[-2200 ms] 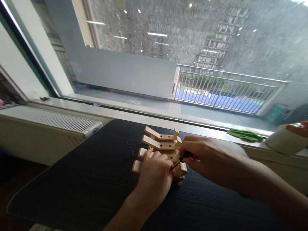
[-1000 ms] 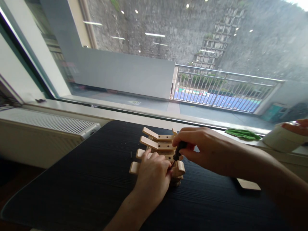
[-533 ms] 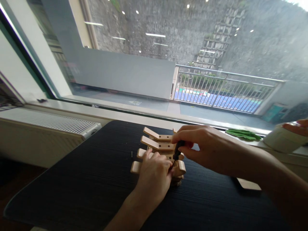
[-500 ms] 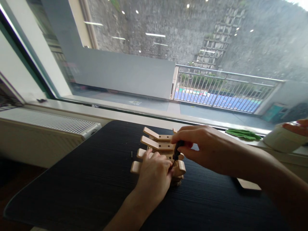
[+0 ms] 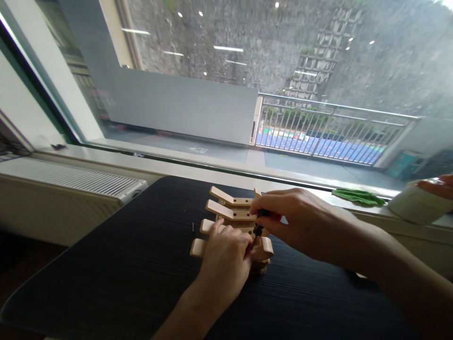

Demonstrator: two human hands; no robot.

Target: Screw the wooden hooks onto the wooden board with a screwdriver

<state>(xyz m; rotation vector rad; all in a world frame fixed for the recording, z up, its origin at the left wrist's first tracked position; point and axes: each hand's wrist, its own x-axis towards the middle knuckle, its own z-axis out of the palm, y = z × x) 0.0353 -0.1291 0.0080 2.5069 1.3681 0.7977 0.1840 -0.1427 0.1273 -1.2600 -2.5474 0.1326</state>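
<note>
A pale wooden assembly [image 5: 231, 212] of stacked curved slats stands on the black table [image 5: 134, 264]. My left hand [image 5: 226, 259] is closed over its near slats and holds it down. My right hand [image 5: 293, 222] is closed on a small black-handled screwdriver [image 5: 259, 229], whose tip points down into the assembly just beside my left fingers. A tiny screw [image 5: 193, 227] lies on the table to the left of the wood.
A white radiator [image 5: 71, 177] runs along the left under the window sill [image 5: 212, 170]. A green cloth [image 5: 357, 196] lies on the sill at right. Another person's hand [image 5: 440, 185] rests on a white object [image 5: 417, 203] at the far right.
My right hand has raised the screwdriver from a flat angle to nearly upright over the assembly and shifted slightly left. My forearm now hides the loose wooden piece at right.
</note>
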